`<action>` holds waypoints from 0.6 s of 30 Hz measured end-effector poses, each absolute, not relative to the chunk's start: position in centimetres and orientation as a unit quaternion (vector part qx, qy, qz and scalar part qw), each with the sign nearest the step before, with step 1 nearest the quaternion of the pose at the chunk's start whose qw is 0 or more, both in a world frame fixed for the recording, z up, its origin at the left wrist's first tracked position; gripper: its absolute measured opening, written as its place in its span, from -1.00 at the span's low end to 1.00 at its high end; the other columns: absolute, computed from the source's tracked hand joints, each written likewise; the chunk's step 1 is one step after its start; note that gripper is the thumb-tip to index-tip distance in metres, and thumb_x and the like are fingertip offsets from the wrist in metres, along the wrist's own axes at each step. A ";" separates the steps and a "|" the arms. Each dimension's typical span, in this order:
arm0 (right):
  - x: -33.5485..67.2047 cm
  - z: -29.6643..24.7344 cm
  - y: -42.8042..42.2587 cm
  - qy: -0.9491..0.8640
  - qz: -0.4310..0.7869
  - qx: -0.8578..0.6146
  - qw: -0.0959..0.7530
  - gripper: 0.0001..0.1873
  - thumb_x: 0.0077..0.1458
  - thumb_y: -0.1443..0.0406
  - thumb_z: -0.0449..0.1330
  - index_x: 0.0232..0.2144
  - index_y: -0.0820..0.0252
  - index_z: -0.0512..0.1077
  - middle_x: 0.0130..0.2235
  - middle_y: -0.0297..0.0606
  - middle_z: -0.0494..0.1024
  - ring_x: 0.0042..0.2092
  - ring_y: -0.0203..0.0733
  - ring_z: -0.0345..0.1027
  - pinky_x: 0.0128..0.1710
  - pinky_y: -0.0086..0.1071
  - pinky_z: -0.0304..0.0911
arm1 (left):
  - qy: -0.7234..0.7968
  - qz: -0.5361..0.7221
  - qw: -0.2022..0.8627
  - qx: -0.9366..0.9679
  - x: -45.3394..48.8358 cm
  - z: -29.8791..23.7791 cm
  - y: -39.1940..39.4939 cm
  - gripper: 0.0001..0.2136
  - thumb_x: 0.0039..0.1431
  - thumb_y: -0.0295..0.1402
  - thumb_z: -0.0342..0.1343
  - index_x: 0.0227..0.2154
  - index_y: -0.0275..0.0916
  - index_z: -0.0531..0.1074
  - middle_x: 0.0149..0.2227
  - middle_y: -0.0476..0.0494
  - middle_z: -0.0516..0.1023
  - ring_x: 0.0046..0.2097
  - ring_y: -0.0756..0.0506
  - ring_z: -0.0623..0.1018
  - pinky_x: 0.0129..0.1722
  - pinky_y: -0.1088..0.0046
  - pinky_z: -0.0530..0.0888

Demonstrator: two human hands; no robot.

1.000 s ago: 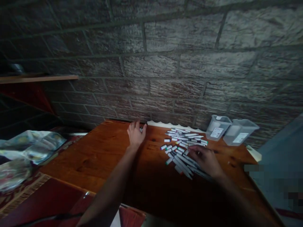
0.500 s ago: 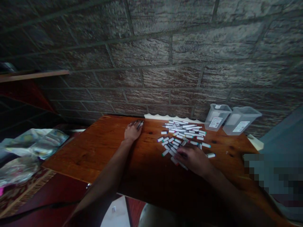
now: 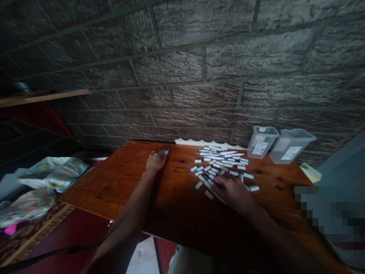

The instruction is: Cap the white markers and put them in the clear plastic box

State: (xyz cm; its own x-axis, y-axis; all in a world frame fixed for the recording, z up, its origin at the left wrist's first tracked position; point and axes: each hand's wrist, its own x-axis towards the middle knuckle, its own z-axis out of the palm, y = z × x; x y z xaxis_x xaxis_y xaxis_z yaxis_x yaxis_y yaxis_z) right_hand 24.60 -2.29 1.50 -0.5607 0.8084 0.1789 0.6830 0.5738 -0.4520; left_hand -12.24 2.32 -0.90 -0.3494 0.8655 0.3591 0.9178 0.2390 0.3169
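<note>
My left hand (image 3: pixel 155 160) rests toward the back of the wooden table, left of the pile. Its fingers are closed around a few markers (image 3: pixel 164 152), whose pale ends show at the fingertips. Many white markers (image 3: pixel 224 155) with coloured end caps lie in a loose heap near the wall. My right hand (image 3: pixel 234 190) is at the heap's near side, palm down with fingers bent together among the markers. What those fingertips grip is dark and hard to make out. A single marker (image 3: pixel 209 195) with a reddish end lies just left of that hand.
Two clear plastic containers (image 3: pixel 262 142) with labels stand at the back right of the table (image 3: pixel 105 182), against the brick wall (image 3: pixel 188 95). A white wavy-edged strip (image 3: pixel 185 142) runs behind the markers. Plastic bags (image 3: pixel 54 173) lie left, below a shelf (image 3: pixel 45 98).
My left hand has shifted slightly left along the table with its markers. My right hand stays at the near side of the heap, its fingers moved slightly. The view has turned a little.
</note>
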 end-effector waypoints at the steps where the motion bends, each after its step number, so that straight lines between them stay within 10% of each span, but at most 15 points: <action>1: 24.6 1.6 -2.3 -0.868 0.167 -0.428 0.189 -0.77 0.20 0.15 0.10 -0.27 0.11 0.51 -0.21 -0.23 0.56 -0.16 -0.15 0.42 -0.17 -0.35 0.23 | -0.786 -0.242 0.056 -0.566 -12.2 -0.7 2.2 -0.69 0.14 -0.30 0.11 -0.05 -0.17 0.50 -0.02 -0.20 0.54 0.00 -0.21 0.52 0.05 0.30 0.43; 6: 24.6 2.2 -2.7 -0.883 0.148 -0.416 0.162 -0.76 0.17 0.14 0.14 -0.42 0.12 0.50 -0.30 -0.25 0.54 -0.20 -0.16 0.39 -0.21 -0.36 0.19 | -0.712 -0.310 0.106 -0.621 -9.8 0.1 2.2 -0.71 0.22 -0.25 0.04 -0.09 -0.27 0.51 -0.04 -0.25 0.55 0.03 -0.20 0.50 0.10 0.26 0.38; 12: 24.4 2.1 -3.1 -0.888 0.142 -0.417 0.133 -0.74 0.15 0.13 0.14 -0.43 0.14 0.52 -0.27 -0.21 0.55 -0.15 -0.12 0.39 -0.15 -0.34 0.18 | -0.527 -0.391 0.043 -0.753 -4.7 0.9 1.6 -0.59 0.30 -0.23 -0.03 -0.65 -0.21 0.45 -0.27 -0.14 0.63 -0.15 -0.12 0.57 -0.02 0.26 0.45; 18: 25.1 2.5 -2.4 -0.864 0.187 -0.434 0.175 -0.79 0.11 0.20 0.15 -0.45 0.13 0.53 -0.36 -0.26 0.55 -0.26 -0.18 0.39 -0.26 -0.37 0.17 | -0.381 -0.376 -0.095 -0.839 -0.9 1.8 -0.1 -0.79 0.20 -0.27 0.15 -0.15 -0.20 0.55 -0.14 -0.20 0.61 -0.08 -0.12 0.56 -0.05 0.31 0.46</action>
